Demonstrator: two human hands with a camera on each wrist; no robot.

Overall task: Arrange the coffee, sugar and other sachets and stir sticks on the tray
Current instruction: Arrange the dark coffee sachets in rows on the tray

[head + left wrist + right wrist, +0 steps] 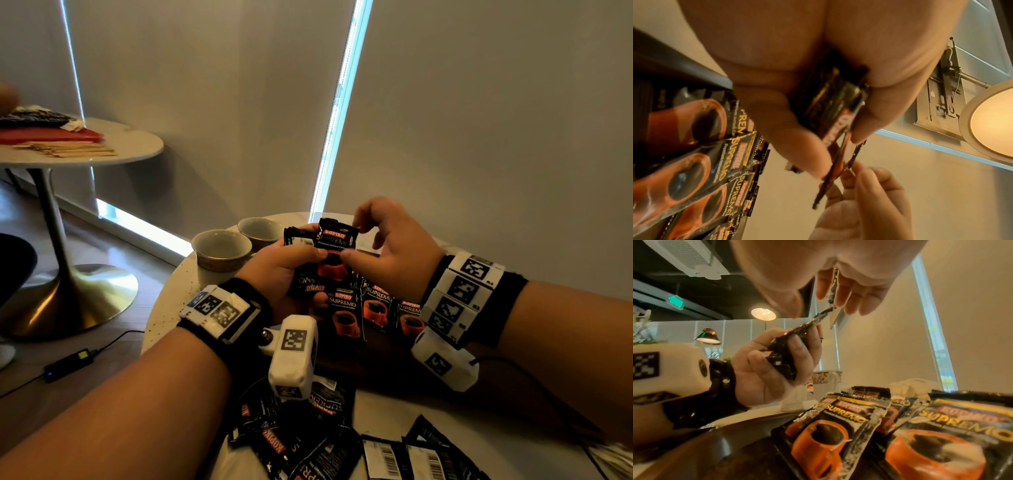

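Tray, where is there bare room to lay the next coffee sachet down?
Bare tray shows on its near side, between the row of laid sachets and the near rim. Nearer, loose sachets crowd the table, bare only in a white patch between them and the tray.

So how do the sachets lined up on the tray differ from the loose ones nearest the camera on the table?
The tray sachets lie printed face up in an overlapping row, red cups and SUPREMO upright to the camera; the loose sachets lie scattered at mixed angles. Several loose ones show white barcode backs or upside-down print; none of the tray ones do. The tray ones rest on the dark tray, the loose ones on the white table. Both are black Kopiko packs.
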